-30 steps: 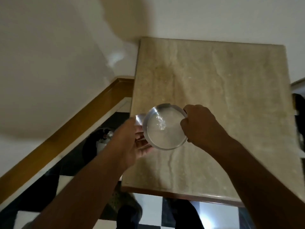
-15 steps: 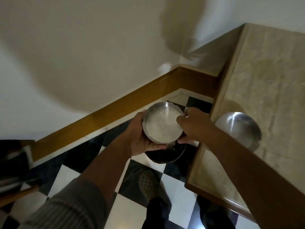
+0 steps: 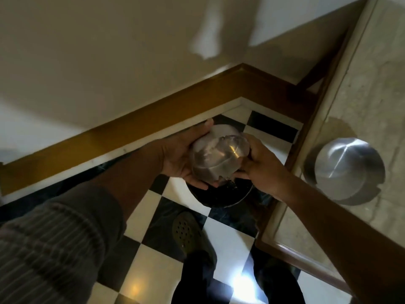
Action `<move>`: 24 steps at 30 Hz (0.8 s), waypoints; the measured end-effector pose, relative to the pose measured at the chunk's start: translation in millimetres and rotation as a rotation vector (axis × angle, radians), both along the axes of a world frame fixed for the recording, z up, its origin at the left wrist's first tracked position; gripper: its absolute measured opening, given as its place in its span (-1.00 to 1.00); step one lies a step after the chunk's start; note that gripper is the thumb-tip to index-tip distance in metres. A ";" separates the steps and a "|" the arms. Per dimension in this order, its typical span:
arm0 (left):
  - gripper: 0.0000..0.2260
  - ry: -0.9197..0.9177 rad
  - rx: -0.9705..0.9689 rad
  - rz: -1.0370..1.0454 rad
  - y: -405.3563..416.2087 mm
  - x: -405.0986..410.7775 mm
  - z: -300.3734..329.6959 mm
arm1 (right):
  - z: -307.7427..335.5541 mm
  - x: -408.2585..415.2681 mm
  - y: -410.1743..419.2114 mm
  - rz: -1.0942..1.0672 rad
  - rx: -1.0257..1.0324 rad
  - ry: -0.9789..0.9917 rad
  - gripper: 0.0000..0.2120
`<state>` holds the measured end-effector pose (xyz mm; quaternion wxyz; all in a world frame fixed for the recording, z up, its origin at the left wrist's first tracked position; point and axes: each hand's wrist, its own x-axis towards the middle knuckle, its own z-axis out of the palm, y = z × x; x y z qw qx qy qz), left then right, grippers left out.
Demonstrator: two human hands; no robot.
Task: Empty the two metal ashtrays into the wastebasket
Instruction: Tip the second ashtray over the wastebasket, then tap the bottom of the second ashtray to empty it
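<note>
Both hands hold a round metal ashtray (image 3: 215,159) tipped over, its underside facing me, above a dark round wastebasket (image 3: 221,194) on the floor. My left hand (image 3: 182,154) cups its left side, and my right hand (image 3: 260,167) grips its right edge. Dark bits show at the ashtray's lower rim over the basket opening. A second metal ashtray (image 3: 346,172) lies upside down on the marble table (image 3: 377,88) at the right, apart from my hands.
The floor (image 3: 153,260) is black and white checkered tile. A wooden baseboard (image 3: 131,130) runs along the cream wall. The table's wooden edge (image 3: 291,257) stands close to the basket's right side. My shoe (image 3: 188,233) is just below the basket.
The ashtray has gone from the table to the left, over the wastebasket, and has been turned from upright to tipped over. My view swung left and down with it.
</note>
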<state>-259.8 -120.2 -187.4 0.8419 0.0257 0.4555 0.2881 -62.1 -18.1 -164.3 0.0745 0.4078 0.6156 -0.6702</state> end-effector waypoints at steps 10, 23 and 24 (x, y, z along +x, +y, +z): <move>0.21 1.321 0.783 -0.657 -8.1 42.0 -11.7 | 27.5 36.2 0.6 0.537 0.861 0.019 -0.17; 0.17 1.422 0.978 -0.519 -15.3 50.6 -21.0 | 26.6 47.8 -8.0 0.762 1.176 0.047 0.13; 0.16 1.442 0.973 -0.506 -15.0 47.6 -18.7 | 37.4 48.3 -7.7 0.638 1.247 0.124 0.11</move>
